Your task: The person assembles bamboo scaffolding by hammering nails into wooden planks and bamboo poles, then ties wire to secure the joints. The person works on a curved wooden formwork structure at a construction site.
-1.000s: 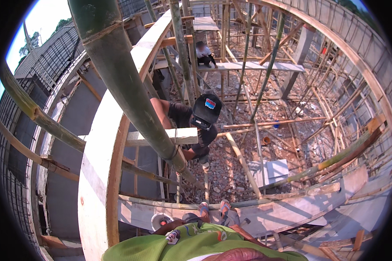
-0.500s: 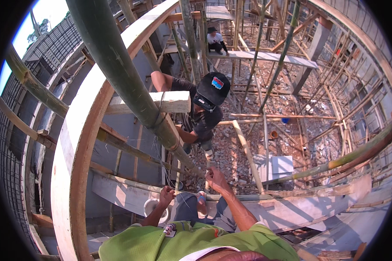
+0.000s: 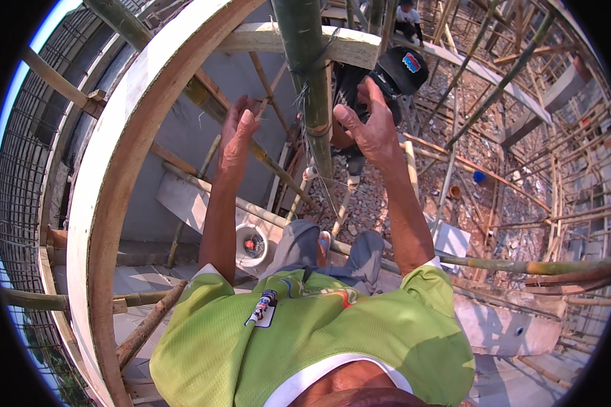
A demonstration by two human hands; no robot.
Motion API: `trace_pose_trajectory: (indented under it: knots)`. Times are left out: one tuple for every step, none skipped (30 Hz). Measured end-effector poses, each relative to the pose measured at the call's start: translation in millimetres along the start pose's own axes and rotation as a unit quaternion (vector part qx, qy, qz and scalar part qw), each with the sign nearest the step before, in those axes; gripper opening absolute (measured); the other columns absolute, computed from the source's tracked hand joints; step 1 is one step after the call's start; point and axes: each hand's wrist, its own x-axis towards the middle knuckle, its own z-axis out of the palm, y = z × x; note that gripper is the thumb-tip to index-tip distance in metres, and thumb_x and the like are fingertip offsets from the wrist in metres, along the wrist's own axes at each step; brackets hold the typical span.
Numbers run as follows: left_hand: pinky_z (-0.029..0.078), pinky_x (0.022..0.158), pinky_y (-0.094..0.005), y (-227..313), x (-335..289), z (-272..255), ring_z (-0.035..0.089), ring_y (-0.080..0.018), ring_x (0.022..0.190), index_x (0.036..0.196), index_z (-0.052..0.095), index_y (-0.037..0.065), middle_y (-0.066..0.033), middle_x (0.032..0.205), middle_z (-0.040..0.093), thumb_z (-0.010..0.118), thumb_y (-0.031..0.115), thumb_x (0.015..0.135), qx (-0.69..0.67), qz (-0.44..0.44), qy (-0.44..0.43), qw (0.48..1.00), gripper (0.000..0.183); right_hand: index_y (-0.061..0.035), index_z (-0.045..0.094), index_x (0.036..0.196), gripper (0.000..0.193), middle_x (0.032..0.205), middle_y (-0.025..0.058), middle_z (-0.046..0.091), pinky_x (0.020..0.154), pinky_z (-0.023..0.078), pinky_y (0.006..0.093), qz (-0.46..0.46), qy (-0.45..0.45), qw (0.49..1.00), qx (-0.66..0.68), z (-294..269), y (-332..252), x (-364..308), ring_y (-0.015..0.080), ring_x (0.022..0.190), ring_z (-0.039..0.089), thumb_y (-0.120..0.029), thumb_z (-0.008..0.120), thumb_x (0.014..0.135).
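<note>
A thick green bamboo pole (image 3: 307, 88) stands upright in front of me, crossing a squared timber (image 3: 349, 47). Thin wire binds the two, and loose wire strands (image 3: 301, 112) hang down the pole's left side. My left hand (image 3: 235, 136) is raised left of the pole, thumb apart from its fingers, with nothing visible in it. On the other side, my right hand (image 3: 372, 132) is up close to the pole, its thumb and fingers spread and no object seen in it. Just beyond it is a co-worker in a black cap (image 3: 400, 71), partly hidden by the pole and my hand.
A large timber board (image 3: 108, 163) curves along my left. A white bucket (image 3: 260, 239) with dark and red contents stands by my legs. Bamboo rails (image 3: 523, 264) cross below, above rubble-strewn ground (image 3: 482, 183). Another person (image 3: 407, 20) is at the far end.
Both hands have risen from near my lap to either side of the bamboo pole, and they have opened. My view has turned, so the pole and co-worker now appear farther right.
</note>
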Motion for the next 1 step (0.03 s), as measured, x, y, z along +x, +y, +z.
trace_pose_trajectory:
  knots:
    - [0.02, 0.12, -0.0422, 5.9, 11.1, 8.5, 0.029, -0.031, 0.145, 0.154, 0.018, 0.0, -0.016, 0.158, 0.027, 0.054, 0.07, 0.087, 0.038, 0.0, -0.026, 0.999, 0.103, 0.0015, 0.025, 0.152, 0.102, 0.15, 0.0294, 0.034, 0.113, 0.034, 0.0432, -0.007, -0.01, 0.998, -0.06, 7.4, -3.6, 11.4, 0.0333, 0.142, 0.034, -0.062, 0.066, 0.085]
